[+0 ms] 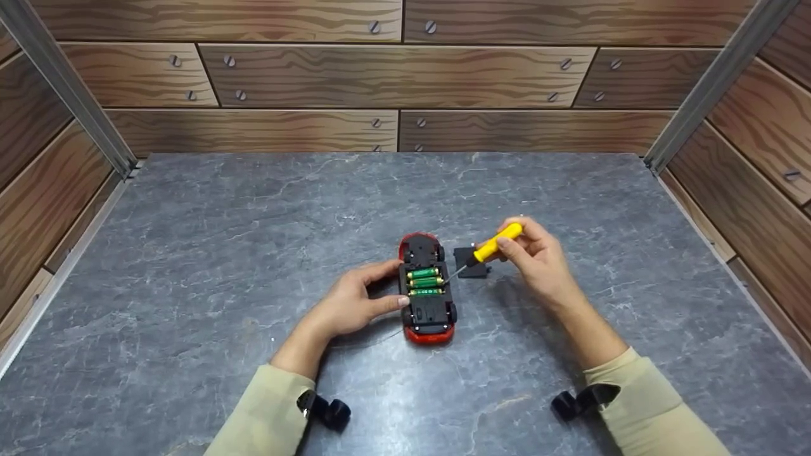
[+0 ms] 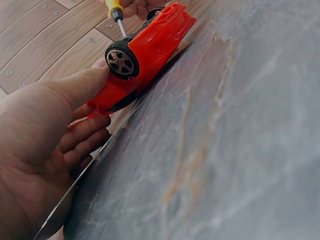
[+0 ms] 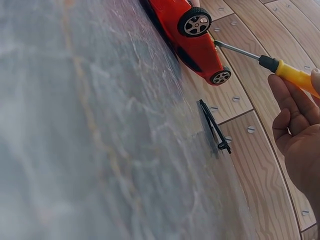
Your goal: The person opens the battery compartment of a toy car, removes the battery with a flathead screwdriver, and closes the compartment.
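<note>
A red toy car (image 1: 429, 316) lies upside down on the table, its black underside facing up. Several green batteries (image 1: 426, 282) sit side by side in its uncovered battery compartment. My left hand (image 1: 348, 301) grips the car along its left side, thumb near a wheel (image 2: 121, 60) in the left wrist view. Between the fingers and thumb of my right hand (image 1: 538, 259) is a yellow-handled screwdriver (image 1: 497, 242). It slants down to the left, with its tip at the right ends of the batteries. The right wrist view shows its metal shaft meeting the car's underside.
A black battery cover (image 1: 471, 263) lies on the table just right of the car, partly behind the screwdriver. The grey marbled table (image 1: 253, 209) is bordered by wood-patterned walls (image 1: 399, 76) at the back and sides, with metal posts (image 1: 703, 82) in the corners.
</note>
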`<state>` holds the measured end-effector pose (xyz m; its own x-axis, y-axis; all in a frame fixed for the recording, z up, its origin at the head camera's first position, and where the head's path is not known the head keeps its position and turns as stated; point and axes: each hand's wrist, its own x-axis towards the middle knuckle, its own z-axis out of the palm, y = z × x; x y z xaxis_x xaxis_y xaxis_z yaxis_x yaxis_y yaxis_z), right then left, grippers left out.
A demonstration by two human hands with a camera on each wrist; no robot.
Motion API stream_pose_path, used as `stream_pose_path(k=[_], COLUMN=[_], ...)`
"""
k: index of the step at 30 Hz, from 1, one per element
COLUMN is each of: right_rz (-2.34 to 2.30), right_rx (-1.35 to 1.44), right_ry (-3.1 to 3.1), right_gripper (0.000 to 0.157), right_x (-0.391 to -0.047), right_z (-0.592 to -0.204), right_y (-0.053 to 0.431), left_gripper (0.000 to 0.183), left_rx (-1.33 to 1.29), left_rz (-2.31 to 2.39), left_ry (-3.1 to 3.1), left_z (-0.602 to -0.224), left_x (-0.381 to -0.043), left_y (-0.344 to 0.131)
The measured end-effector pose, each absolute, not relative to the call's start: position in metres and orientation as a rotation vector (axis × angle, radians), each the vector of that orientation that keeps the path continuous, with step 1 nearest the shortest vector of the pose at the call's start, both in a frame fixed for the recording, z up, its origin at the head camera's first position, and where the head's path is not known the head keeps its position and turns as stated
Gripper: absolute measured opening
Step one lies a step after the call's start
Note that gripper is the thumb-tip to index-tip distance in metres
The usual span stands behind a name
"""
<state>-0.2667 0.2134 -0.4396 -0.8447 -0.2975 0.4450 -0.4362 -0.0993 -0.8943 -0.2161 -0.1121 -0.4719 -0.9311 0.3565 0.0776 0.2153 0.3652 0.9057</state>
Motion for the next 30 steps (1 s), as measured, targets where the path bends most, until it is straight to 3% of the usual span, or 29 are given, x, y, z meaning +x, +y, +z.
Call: stream_pose_path(k=[30], right_rz=[2.015], right_rx=[0.782], right_ry=[-2.141], right_gripper=[0.014], right_x=[-0.2638], right_z=[-0.4361], right_y=[0.2146], left_gripper=[0.071], left_rx=[0.488], left_rz=[1.596], left_ry=[2.496], left_z=[-0.4732], left_x=[-0.2166], left_y=[-0.112])
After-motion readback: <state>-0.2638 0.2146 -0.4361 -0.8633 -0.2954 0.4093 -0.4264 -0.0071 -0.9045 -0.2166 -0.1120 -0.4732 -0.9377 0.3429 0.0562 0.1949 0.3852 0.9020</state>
